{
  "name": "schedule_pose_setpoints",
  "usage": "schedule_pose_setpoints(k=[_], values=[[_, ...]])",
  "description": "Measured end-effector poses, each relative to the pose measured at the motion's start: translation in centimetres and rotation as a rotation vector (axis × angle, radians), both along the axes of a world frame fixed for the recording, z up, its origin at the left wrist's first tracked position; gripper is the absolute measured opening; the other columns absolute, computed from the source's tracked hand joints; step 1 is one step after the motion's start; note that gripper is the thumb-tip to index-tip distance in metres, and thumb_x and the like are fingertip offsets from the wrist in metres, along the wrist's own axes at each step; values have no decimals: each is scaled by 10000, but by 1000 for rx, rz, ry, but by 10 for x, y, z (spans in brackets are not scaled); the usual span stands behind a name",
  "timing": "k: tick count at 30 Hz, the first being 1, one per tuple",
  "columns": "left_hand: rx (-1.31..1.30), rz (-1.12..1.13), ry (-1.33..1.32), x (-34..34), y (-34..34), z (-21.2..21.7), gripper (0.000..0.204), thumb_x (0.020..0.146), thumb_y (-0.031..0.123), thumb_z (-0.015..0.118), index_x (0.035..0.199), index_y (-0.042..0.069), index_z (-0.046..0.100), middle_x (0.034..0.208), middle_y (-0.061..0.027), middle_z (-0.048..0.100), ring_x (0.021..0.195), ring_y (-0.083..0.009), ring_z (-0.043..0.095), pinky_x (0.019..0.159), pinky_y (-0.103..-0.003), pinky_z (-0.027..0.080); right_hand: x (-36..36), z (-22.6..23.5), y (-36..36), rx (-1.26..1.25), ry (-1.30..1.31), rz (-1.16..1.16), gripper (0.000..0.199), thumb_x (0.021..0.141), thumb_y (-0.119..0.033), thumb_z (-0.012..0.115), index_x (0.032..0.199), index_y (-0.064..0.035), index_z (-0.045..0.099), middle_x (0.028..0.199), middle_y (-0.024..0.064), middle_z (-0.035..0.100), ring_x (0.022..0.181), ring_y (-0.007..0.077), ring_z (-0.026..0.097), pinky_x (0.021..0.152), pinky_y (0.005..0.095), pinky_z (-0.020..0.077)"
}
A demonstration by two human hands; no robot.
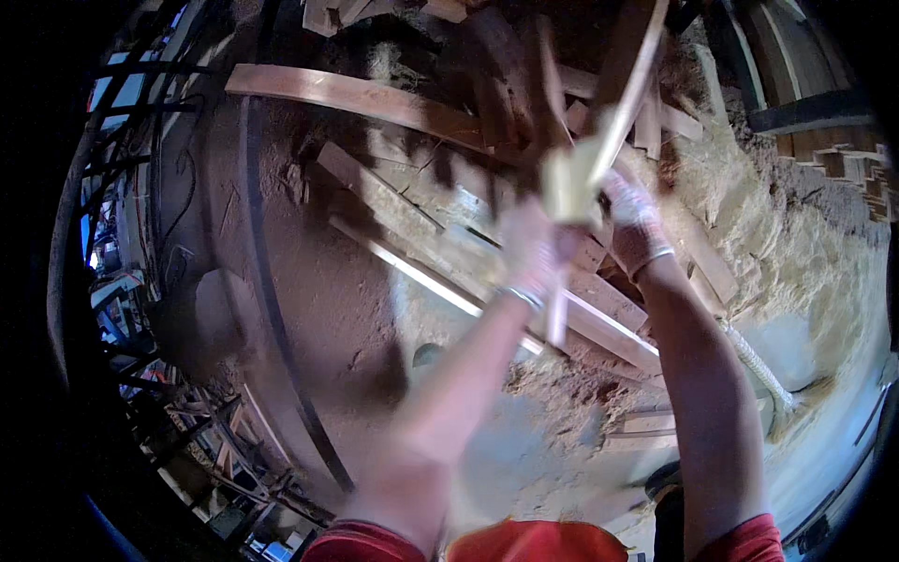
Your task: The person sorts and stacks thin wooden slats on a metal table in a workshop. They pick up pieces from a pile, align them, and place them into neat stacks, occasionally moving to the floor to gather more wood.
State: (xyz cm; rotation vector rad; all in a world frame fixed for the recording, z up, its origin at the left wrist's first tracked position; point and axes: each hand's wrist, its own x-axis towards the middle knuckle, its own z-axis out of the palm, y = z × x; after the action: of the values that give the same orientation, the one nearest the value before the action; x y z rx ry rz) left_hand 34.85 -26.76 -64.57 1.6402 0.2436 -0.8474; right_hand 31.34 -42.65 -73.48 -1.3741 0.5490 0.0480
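The floor [309, 281] is packed reddish dirt, strewn with sawdust that heaps up pale toward the right [796, 234]. Loose planks [356, 94] and offcuts lie across it in a rough pile. A dark curved band [267, 281] runs along the ground. At left, a metal frame [131, 103] stands in shadow. Sunlight falls patchily over the boards.

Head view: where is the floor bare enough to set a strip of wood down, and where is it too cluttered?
Bare dusty floor lies left of the long planks, bordered by the dark curved band. A smaller free patch sits below the sawdust heap, between the forearms. It is crowded under the left hand and right hand, and among the scrap wood above.
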Motion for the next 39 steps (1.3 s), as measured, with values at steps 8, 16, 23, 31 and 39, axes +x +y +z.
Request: schedule_pose_setpoints(k=[8, 16, 23, 31, 39], values=[[68, 491, -73, -188, 46, -12, 543, 961, 278, 760, 1380, 2, 554, 1187, -64, 689, 1123, -209, 646, 990, -393, 552, -108, 18, 87, -472, 214, 453, 403, 961, -251, 701, 1312, -56, 679, 1228, 154, 706, 1108, 278, 684, 999, 382, 552], [271, 827, 25, -90, 156, -65, 724, 1017, 436, 612, 1546, -18, 417, 1453, -186, 547, 1329, -307, 518, 1168, -438, 392, -80, 26, -68, -1301, 538, 212, 673, 863, -442, 745, 1407, -66, 621, 1308, 201, 694, 1190, 367, 680, 1024, 453, 544], [-33, 889, 196, -54, 169, -73, 666, 995, 434, 661, 1505, 53, 467, 1489, -134, 541, 1347, -306, 522, 1147, -503, 427, -51, 79, -85, -926, 748, 629, 706, 787, -477, 795, 1323, -39, 659, 1128, 186, 759, 999, 331, 748, 911, 410, 586], [147, 524, 249, -68, 142, -66, 705, 913, 424, 736, 1462, 31, 533, 1342, -83, 611, 1259, -229, 546, 1161, -389, 391, -98, 47, -99, -856, 548, 616, 380, 971, -366, 613, 1253, -113, 647, 1166, 193, 719, 1054, 312, 696, 959, 381, 534], [-73, 866, 436, -82, 124, -42, 1045, 839, 701, 782, 1590, 81, 403, 1569, -145, 465, 1421, -324, 457, 1216, -514, 361, -150, 8, -40, -834, 533, 1043, 439, 1052, -306, 527, 1411, -53, 520, 1214, 149, 717, 1079, 291, 697, 931, 405, 536]])
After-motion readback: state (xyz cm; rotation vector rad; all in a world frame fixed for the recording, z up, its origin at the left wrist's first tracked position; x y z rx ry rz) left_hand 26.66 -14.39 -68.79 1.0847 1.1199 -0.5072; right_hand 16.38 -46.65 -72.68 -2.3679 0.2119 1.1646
